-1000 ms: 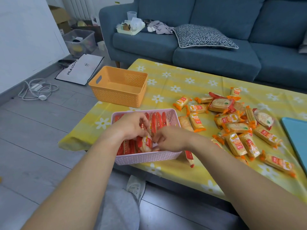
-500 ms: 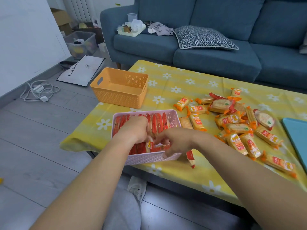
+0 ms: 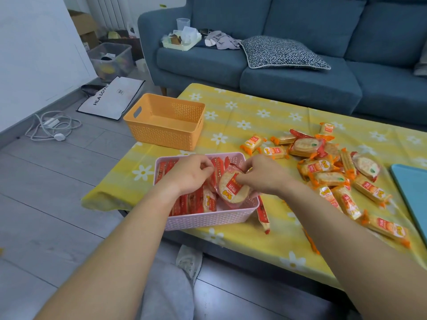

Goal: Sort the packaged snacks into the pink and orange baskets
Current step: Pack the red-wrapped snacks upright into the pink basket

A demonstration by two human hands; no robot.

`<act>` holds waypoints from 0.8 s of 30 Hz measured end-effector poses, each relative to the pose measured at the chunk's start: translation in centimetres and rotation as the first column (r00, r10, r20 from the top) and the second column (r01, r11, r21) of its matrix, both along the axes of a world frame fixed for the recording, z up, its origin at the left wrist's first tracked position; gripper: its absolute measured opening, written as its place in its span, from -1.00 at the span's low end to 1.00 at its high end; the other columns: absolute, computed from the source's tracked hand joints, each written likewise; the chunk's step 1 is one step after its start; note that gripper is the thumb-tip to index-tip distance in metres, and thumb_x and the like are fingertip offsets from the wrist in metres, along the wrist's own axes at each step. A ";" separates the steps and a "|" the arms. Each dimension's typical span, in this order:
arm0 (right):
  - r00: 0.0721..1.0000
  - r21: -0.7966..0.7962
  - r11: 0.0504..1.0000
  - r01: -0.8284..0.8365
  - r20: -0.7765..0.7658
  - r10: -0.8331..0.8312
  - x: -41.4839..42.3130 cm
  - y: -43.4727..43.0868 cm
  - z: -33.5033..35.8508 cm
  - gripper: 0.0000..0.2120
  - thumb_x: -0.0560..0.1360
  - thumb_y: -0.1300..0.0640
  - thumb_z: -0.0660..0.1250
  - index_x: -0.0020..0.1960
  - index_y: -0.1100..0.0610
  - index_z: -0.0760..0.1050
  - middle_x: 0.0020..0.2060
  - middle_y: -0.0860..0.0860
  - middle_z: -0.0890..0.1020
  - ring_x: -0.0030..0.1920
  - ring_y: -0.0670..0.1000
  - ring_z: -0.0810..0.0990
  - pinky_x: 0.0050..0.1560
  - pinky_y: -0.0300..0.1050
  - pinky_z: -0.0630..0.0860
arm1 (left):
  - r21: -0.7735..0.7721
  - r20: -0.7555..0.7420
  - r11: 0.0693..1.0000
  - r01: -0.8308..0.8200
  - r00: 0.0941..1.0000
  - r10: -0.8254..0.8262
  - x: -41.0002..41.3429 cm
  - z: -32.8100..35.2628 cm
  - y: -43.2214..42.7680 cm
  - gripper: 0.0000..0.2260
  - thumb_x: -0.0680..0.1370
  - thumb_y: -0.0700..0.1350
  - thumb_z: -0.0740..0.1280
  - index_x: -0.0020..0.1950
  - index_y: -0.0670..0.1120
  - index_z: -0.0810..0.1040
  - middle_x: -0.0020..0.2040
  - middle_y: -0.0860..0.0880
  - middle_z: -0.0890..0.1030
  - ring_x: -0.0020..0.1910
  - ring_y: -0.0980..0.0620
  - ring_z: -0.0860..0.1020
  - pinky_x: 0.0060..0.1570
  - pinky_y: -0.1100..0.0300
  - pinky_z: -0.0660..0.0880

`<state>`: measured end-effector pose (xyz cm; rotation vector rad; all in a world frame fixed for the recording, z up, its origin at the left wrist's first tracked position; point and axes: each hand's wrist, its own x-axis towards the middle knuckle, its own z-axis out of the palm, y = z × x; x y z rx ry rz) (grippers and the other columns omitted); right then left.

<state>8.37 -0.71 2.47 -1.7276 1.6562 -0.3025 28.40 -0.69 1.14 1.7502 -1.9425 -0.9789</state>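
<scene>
Your right hand (image 3: 263,175) has its fingers bent, and they pinch the right edge of a round cracker packet (image 3: 233,189). Your fingertips cover that edge, so you cannot see all of it. The packet is over the near right corner of the pink basket (image 3: 208,219), in the middle of the frame. Its flat face tips up toward you and its long way runs from top to bottom of the frame.

Your left hand (image 3: 189,175) has bent fingers too. Their tips are in among the red packets (image 3: 196,202) that stand on edge in the pink basket. You cannot tell if they hold one. Your hand hides many of those packets.

One long red packet (image 3: 263,215) lies on the yellow tablecloth (image 3: 254,107), just beside the pink basket's right wall, and it points toward you.

The orange basket (image 3: 166,121) sits higher up, to the left. The pile of snacks (image 3: 335,174) lies on the right. A blue tray (image 3: 413,188) is cut off by the right edge.
</scene>
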 end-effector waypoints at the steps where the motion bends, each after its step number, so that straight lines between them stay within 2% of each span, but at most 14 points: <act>1: 0.994 -0.049 0.998 -0.036 -0.102 0.031 0.4 0.2 0.1 -0.72 0.39 0.12 0.39 -0.10 0.37 0.58 -0.35 0.12 0.68 -0.41 0.06 0.66 -0.30 0.03 0.64 | 0.005 0.009 1.000 0.006 1.000 -0.006 0.1 -0.2 0.0 -0.92 0.64 -0.07 0.30 0.03 0.04 0.60 -0.04 0.00 0.69 -0.27 0.10 0.56 -0.14 0.14 0.49; 3: 0.955 -0.090 0.984 -0.153 -0.268 0.124 1.3 0.6 0.3 -0.76 0.35 0.08 0.39 -0.15 0.26 0.59 -0.36 0.05 0.61 -0.33 0.08 0.59 -0.32 -0.03 0.52 | 0.014 -0.007 1.000 0.012 1.000 -0.012 0.2 -0.5 0.0 -0.92 0.63 -0.12 0.32 0.03 0.04 0.59 -0.07 0.01 0.69 -0.28 0.13 0.58 -0.15 0.16 0.50; 5: 0.922 -0.082 0.960 -0.269 -0.312 0.232 1.9 1.0 0.6 -0.84 0.36 0.09 0.38 -0.08 0.11 0.59 -0.22 0.00 0.61 -0.16 0.08 0.59 -0.18 -0.01 0.54 | 0.016 -0.026 1.000 0.012 1.000 -0.012 0.2 -0.3 0.0 -0.88 0.64 -0.16 0.30 0.05 0.04 0.60 -0.07 0.04 0.69 -0.28 0.16 0.59 -0.19 0.22 0.46; 8: 0.884 -0.162 0.910 -0.381 -0.352 0.307 2.0 0.9 0.7 -0.78 0.42 0.21 0.33 -0.03 -0.05 0.62 -0.08 -0.07 0.56 0.04 0.03 0.54 -0.03 -0.04 0.54 | 0.012 -0.015 1.000 0.001 1.000 -0.001 0.3 -0.1 0.0 -0.86 0.64 -0.14 0.29 0.02 0.08 0.60 0.00 0.04 0.68 -0.06 0.08 0.62 -0.02 0.18 0.51; 10: 0.855 -0.226 0.878 -0.422 -0.421 0.303 2.1 0.9 -0.1 -0.73 0.44 0.23 0.35 -0.05 -0.14 0.63 0.00 -0.06 0.49 0.09 0.00 0.42 0.06 -0.03 0.50 | 0.009 -0.009 1.000 0.000 1.000 0.000 0.3 0.0 0.0 -0.86 0.63 -0.12 0.30 0.00 0.09 0.61 0.01 0.06 0.68 0.01 0.06 0.62 0.07 0.15 0.50; 12: 0.841 -0.264 0.852 -0.453 -0.443 0.310 2.7 1.3 -1.2 -0.75 0.43 0.19 0.42 -0.08 -0.18 0.63 0.00 -0.07 0.44 0.07 0.02 0.44 0.05 -0.04 0.49 | -0.005 -0.018 1.000 -0.008 1.000 0.008 0.2 -0.1 -0.1 -0.86 0.63 -0.13 0.30 -0.01 0.07 0.62 0.01 0.07 0.66 0.05 0.06 0.60 0.10 0.16 0.48; 16: 0.858 -0.261 0.845 -0.466 -0.366 0.360 4.1 2.4 -3.4 -0.65 0.43 0.35 0.29 -0.07 -0.09 0.64 0.09 -0.01 0.48 0.06 0.13 0.54 0.03 -0.04 0.49 | -0.051 -0.048 0.997 -0.051 0.998 0.049 0.0 -0.2 -0.1 -0.86 0.63 -0.12 0.30 0.00 0.04 0.65 0.03 0.05 0.65 0.07 0.06 0.58 0.04 0.18 0.44; 19: 0.917 -0.278 0.874 -0.398 -0.151 0.369 4.5 2.5 -3.6 -0.61 0.37 0.40 0.22 -0.02 0.01 0.65 0.08 0.00 0.54 0.04 0.08 0.57 0.08 -0.01 0.53 | -0.090 -0.093 0.990 -0.104 0.991 0.095 -0.1 0.1 -0.2 -0.86 0.62 -0.14 0.30 0.00 0.02 0.66 -0.02 0.02 0.66 -0.05 0.10 0.59 -0.16 0.32 0.39; 21: 0.964 -0.308 0.916 -0.256 -0.012 0.266 4.6 2.3 -3.5 -0.67 0.37 0.36 0.21 0.00 0.07 0.59 0.03 0.04 0.59 -0.01 0.07 0.57 0.00 -0.07 0.50 | -0.113 -0.109 0.985 -0.131 0.987 0.119 0.0 0.4 -0.3 -0.85 0.62 -0.15 0.31 0.00 0.01 0.67 -0.04 0.02 0.66 -0.08 0.10 0.58 -0.20 0.35 0.37; 24: 0.998 -0.306 0.951 -0.040 0.033 0.053 4.9 2.4 -3.7 -0.92 0.43 0.16 0.32 -0.08 0.12 0.49 -0.16 0.04 0.63 -0.13 0.08 0.58 -0.13 -0.03 0.49 | -0.148 -0.102 0.977 -0.155 0.985 0.141 0.0 0.5 -0.4 -0.86 0.61 -0.15 0.32 -0.01 0.00 0.68 -0.07 0.06 0.63 -0.06 0.08 0.57 -0.16 0.27 0.36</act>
